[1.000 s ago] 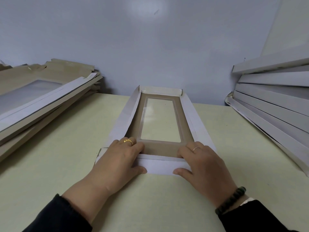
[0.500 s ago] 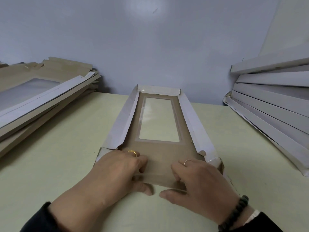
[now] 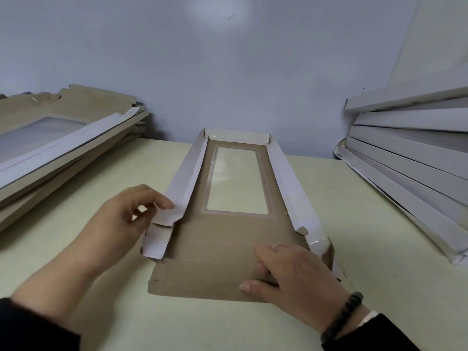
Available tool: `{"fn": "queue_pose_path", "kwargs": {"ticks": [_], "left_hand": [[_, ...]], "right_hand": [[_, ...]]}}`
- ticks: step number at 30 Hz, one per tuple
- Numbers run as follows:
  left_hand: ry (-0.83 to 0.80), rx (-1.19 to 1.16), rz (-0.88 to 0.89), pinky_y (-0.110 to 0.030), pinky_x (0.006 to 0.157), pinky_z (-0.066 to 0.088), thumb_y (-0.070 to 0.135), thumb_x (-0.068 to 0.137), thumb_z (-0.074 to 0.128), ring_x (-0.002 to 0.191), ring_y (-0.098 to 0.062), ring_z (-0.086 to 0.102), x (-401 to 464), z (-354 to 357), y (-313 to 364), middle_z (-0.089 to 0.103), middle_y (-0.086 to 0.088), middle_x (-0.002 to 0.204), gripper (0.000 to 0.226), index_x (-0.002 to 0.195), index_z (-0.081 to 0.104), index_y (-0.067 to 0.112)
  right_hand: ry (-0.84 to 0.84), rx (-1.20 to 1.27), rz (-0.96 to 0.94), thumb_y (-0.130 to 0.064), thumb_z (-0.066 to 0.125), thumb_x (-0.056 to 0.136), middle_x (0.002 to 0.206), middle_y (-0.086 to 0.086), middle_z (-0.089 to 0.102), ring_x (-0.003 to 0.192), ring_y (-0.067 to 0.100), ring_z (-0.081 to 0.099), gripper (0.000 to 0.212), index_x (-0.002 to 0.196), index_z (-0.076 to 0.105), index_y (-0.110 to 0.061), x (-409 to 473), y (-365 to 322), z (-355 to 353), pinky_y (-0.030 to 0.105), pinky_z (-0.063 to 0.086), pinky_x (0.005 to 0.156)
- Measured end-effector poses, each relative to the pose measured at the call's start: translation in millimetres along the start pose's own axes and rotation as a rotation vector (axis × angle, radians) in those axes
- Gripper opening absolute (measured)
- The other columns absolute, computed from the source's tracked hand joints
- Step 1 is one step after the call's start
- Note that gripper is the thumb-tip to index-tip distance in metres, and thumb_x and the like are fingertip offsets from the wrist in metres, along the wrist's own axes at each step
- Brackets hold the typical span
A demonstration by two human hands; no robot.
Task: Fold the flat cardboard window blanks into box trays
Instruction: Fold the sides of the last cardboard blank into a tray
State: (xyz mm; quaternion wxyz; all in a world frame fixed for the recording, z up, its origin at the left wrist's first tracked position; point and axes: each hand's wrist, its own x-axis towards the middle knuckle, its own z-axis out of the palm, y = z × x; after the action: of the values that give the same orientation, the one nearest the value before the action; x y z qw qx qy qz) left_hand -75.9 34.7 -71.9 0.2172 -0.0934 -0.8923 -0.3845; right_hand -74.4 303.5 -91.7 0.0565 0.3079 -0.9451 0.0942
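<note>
While pinching the window blank, both hands: left side flap, right near flap

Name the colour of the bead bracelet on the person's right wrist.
Black, or very dark; the bead bracelet shows best in the head view.

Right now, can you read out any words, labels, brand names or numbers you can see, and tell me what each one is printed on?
No readable text in this view.
Cardboard blank under the hands: plain brown board with a clear window, white flaps, no print.
Stack of flat blanks on the left: no lettering visible.
White stack on the right: blank surfaces.
Wall and table: only small marks, no words or signs.
</note>
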Motion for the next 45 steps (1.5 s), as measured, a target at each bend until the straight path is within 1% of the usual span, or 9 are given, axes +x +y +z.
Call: {"fn": "queue_pose_path", "kwargs": {"ticks": [5, 13, 18, 22, 27, 32, 37, 42, 45], "left_hand": [[-0.213, 0.063, -0.099, -0.008, 0.073, 0.036, -0.025, 0.073, 0.046, 0.094, 0.004, 0.052, -3, -14, -29, 0.064, 0.02, 0.102, 0.076, 0.085, 0.062, 0.049], [-0.255, -0.101, -0.185, -0.008, 0.069, 0.042, 0.022, 0.07, 0.07, 0.085, -0.001, 0.06, -3, -13, -29, 0.067, 0.01, 0.093, 0.01, 0.07, 0.077, 0.03], [-0.08, -0.08, -0.164, -0.012, 0.053, 0.037, 0.015, 0.075, 0.074, 0.053, -0.005, 0.049, -2, 6, -24, 0.064, 0.004, 0.067, 0.014, 0.065, 0.069, 0.024], [-0.1, 0.171, -0.008, -0.01, 0.062, 0.037, 0.015, 0.084, 0.066, 0.076, 0.001, 0.053, -1, 24, -16, 0.058, 0.011, 0.076, 0.011, 0.077, 0.073, 0.02], [-0.167, 0.327, 0.048, -0.019, 0.061, 0.036, 0.029, 0.092, 0.054, 0.069, 0.0, 0.049, -2, 30, -13, 0.044, 0.019, 0.08, 0.019, 0.097, 0.071, 0.031], [-0.157, 0.339, 0.069, -0.019, 0.063, 0.03, 0.022, 0.097, 0.043, 0.071, -0.006, 0.044, -3, 32, -14, 0.04, 0.019, 0.082, 0.028, 0.113, 0.064, 0.031], [-0.153, 0.331, 0.079, -0.019, 0.065, 0.03, 0.016, 0.097, 0.039, 0.076, -0.01, 0.045, -5, 32, -15, 0.041, 0.015, 0.084, 0.033, 0.119, 0.061, 0.028], [-0.174, 0.305, 0.094, -0.017, 0.065, 0.029, 0.014, 0.097, 0.039, 0.076, -0.007, 0.046, -6, 31, -14, 0.041, 0.019, 0.084, 0.034, 0.12, 0.06, 0.026], [-0.186, 0.274, 0.083, -0.014, 0.066, 0.032, 0.01, 0.097, 0.039, 0.078, -0.002, 0.047, -6, 29, -14, 0.042, 0.017, 0.085, 0.034, 0.12, 0.061, 0.023]], "right_hand": [[-0.005, -0.003, 0.0, -0.066, 0.04, 0.081, 0.069, -0.013, 0.034, 0.074, 0.01, 0.036, 0.043, 0.078, 0.03, -0.025, 0, 1, -1, 0.026, 0.019, 0.062], [-0.011, 0.016, 0.029, -0.066, 0.042, 0.08, 0.067, -0.014, 0.033, 0.074, 0.01, 0.037, 0.043, 0.078, 0.033, -0.025, 0, 1, -1, 0.027, 0.021, 0.062], [-0.001, 0.029, 0.017, -0.066, 0.043, 0.08, 0.066, -0.014, 0.033, 0.073, 0.01, 0.037, 0.042, 0.078, 0.032, -0.025, 0, 1, -2, 0.024, 0.026, 0.058], [0.024, 0.008, 0.016, -0.066, 0.044, 0.079, 0.065, -0.014, 0.035, 0.072, 0.008, 0.039, 0.042, 0.078, 0.034, -0.025, 0, 0, -3, 0.024, 0.023, 0.061], [0.302, 0.162, 0.01, -0.058, 0.047, 0.077, 0.056, -0.01, 0.046, 0.056, 0.008, 0.044, 0.039, 0.067, 0.054, -0.02, -1, 5, -9, 0.022, 0.037, 0.054], [0.689, 0.237, 0.176, -0.011, 0.048, 0.087, 0.078, 0.0, 0.057, 0.072, 0.009, 0.048, 0.016, 0.078, 0.061, -0.011, -5, 42, -26, 0.012, 0.036, 0.066], [0.383, 0.181, 0.271, 0.028, 0.041, 0.064, 0.113, -0.003, 0.057, 0.099, 0.02, 0.046, 0.061, 0.1, 0.065, -0.015, -17, 83, -22, 0.012, 0.028, 0.075], [0.171, 0.544, 0.266, 0.027, 0.037, 0.069, 0.119, -0.022, 0.052, 0.112, -0.001, 0.049, 0.063, 0.083, 0.07, -0.024, -17, 89, -13, 0.01, 0.037, 0.093], [0.185, 0.638, 0.309, 0.027, 0.039, 0.071, 0.114, -0.015, 0.058, 0.105, -0.009, 0.05, 0.06, 0.081, 0.074, -0.021, -17, 95, -14, -0.001, 0.037, 0.081]]}}
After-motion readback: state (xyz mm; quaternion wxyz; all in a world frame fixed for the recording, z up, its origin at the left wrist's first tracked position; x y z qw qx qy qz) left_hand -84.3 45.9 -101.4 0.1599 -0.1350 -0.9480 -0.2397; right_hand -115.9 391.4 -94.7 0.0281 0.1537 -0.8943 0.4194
